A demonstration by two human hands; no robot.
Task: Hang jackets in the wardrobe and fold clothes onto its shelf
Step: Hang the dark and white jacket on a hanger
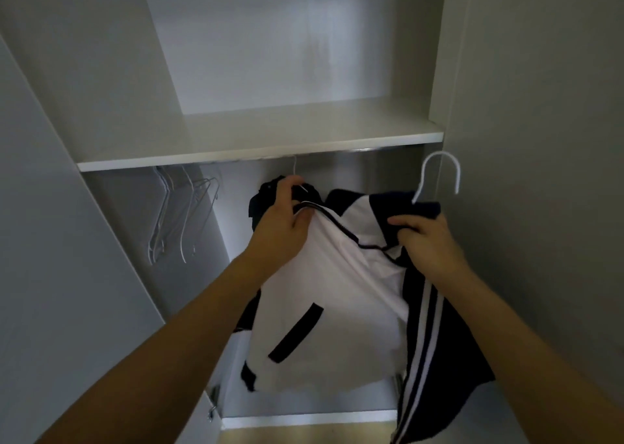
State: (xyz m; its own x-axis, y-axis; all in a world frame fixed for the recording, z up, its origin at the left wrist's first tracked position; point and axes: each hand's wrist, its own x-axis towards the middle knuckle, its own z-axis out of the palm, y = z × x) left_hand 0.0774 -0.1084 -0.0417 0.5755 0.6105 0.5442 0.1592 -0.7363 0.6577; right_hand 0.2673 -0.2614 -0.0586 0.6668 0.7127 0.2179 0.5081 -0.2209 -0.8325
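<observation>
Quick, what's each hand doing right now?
Left hand: grips the white-and-navy jacket near its zipper edge.
Right hand: grips the jacket's navy collar by the white hanger.

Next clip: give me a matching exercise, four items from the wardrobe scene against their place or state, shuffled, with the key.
Items:
1. white and navy jacket
2. white hanger hook
3. empty wire hangers
4. shelf

Place or state:
A. hanging at the left under the shelf
B. sticks up above the right hand
C. bare board above the rail
D. gripped by both hands, left hand included

Pairs: 1-D, 2-B, 3-A, 4-C
</observation>
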